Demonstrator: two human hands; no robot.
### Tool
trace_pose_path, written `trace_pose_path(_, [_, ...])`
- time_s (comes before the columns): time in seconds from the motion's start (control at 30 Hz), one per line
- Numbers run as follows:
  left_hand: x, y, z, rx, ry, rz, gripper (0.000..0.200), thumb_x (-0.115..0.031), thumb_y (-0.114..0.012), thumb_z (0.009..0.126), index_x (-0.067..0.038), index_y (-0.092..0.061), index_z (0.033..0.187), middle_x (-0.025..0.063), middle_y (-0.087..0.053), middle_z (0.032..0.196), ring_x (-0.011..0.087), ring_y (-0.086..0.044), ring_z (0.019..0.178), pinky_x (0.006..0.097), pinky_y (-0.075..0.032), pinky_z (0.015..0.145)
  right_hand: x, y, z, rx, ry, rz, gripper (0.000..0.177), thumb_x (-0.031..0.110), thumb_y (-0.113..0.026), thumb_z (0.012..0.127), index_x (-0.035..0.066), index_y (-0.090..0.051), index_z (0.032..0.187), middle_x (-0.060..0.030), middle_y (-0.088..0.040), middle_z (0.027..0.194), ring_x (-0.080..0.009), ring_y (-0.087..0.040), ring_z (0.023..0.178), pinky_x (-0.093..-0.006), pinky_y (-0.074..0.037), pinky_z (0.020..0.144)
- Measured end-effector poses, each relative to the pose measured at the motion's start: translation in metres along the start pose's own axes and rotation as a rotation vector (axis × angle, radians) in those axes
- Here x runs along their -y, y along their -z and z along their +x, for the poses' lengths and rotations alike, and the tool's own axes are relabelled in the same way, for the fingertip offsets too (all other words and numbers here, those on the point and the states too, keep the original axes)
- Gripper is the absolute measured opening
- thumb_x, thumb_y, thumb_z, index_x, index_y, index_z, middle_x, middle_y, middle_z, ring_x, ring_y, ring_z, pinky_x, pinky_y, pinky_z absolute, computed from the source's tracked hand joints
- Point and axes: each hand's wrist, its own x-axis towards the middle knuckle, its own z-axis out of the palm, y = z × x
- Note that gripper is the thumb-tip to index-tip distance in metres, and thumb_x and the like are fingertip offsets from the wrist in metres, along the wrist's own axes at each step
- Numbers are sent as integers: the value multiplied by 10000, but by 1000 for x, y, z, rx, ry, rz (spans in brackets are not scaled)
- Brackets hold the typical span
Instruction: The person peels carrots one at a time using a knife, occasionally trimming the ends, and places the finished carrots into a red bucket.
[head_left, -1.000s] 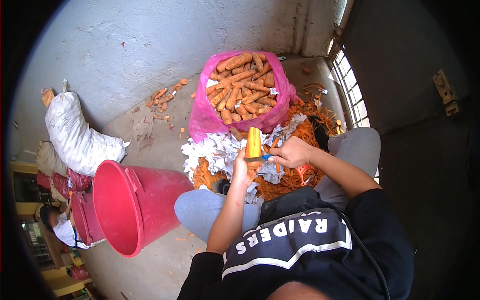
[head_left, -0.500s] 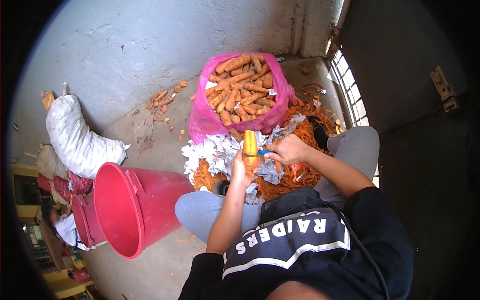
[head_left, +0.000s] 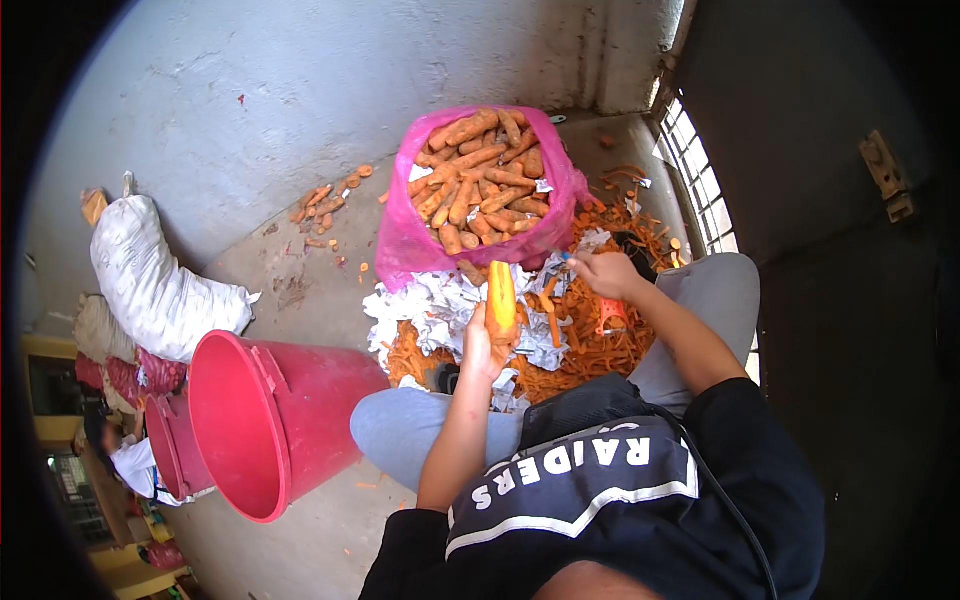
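My left hand (head_left: 484, 345) is closed around the lower end of a thick carrot (head_left: 502, 300), held upright. Its upper part is peeled bright yellow-orange, while rough skin still covers the lower part. Off to the right, apart from the carrot, my right hand (head_left: 608, 274) grips a blue peeler (head_left: 568, 257), mostly hidden by the fingers. An orange strip of peel (head_left: 551, 312) shows between the hands. Beneath them lie a heap of carrot peelings (head_left: 590, 350) and crumpled white paper (head_left: 430, 310).
A pink bag (head_left: 405, 245) full of unpeeled carrots stands ahead. A large red bucket (head_left: 325, 400) is tipped at left, near a white sack (head_left: 150, 270). An orange-handled tool (head_left: 610, 315) lies on the peelings. A person (head_left: 130, 460) is at far left.
My right hand has moved with the peeler away from the carrot, right and slightly up. A peel strip now shows between the hands. My left hand keeps holding the carrot in nearly the same place.
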Motion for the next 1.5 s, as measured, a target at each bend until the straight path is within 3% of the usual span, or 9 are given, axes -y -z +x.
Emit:
trace_pose_path(0.3, [0, 2, 5, -13, 3, 33, 351, -363, -309, 962, -102, -527, 1051, 97, -610, 794, 198, -572, 614, 303, -437, 506, 58, -4, -11, 45, 499, -69, 418, 497, -350, 936, 140, -565, 896, -162, -534, 554, -384, -562, 554, -490, -436, 522])
trace_pose_path(0.53, [0, 1, 0, -56, 6, 81, 358, -347, -280, 968, -95, -520, 1051, 105, -605, 783, 201, -576, 613, 294, -431, 474, 67, 4, -13, 104, 494, -99, 440, 512, -349, 932, 135, -569, 876, -164, -535, 543, -390, -559, 545, -497, -422, 508])
trace_pose_path(0.93, [-6, -6, -4, -103, 4, 36, 319, -315, -347, 949, -65, -541, 986, 113, -596, 725, 190, -546, 524, 276, -401, 408, 53, -19, -1, -138, 465, -163, 422, 516, -390, 915, 136, -569, 874, -141, -524, 512, -351, -561, 503, -464, -417, 456])
trace_pose_path(1.03, [-8, 7, 1, -43, 24, 41, 324, -300, -352, 942, -50, -552, 989, 112, -592, 705, 189, -544, 518, 275, -400, 402, 48, -34, 8, -131, 391, -190, 423, 510, -385, 919, 130, -568, 892, -148, -548, 537, -363, -577, 534, -473, -437, 489])
trace_pose_path(1.1, [-6, 9, -4, -8, 107, 5, 342, -294, -357, 936, -34, -559, 1031, 112, -598, 712, 189, -542, 516, 267, -404, 409, 23, -37, 25, -61, -38, -112, 501, 537, -307, 936, 111, -567, 983, -168, -627, 694, -367, -621, 680, -473, -477, 607])
trace_pose_path(1.23, [-5, 4, -14, 13, 142, 53, 363, -328, -369, 941, -53, -565, 1074, 108, -611, 749, 189, -548, 539, 276, -421, 446, -19, -26, 11, -98, -138, -28, 563, 550, -271, 939, 96, -584, 1057, -183, -646, 785, -358, -630, 773, -469, -478, 661])
trace_pose_path(1.33, [-7, 7, -7, -4, 99, 20, 371, -392, -388, 944, -92, -572, 1060, 96, -618, 796, 189, -562, 597, 296, -438, 517, -34, -49, 22, -266, -214, 141, 603, 557, -280, 940, 46, -599, 912, -169, -618, 733, -314, -615, 741, -410, -460, 660])
trace_pose_path(1.43, [-8, 1, -6, -91, 25, -56, 408, -449, -411, 935, -93, -572, 1053, 77, -615, 808, 188, -560, 605, 294, -434, 529, -36, -54, 40, -72, -192, 549, 634, 569, -303, 936, 16, -566, 772, -118, -558, 676, -241, -550, 680, -350, -424, 662])
trace_pose_path(1.5, [-10, -1, -2, -113, -25, 20, 450, -514, -464, 910, -109, -566, 1080, 45, -597, 808, 161, -556, 615, 276, -433, 519, -31, -50, 55, 16, -207, 570, 652, 585, -293, 928, -4, -569, 966, -177, -580, 899, -295, -551, 887, -363, -413, 799])
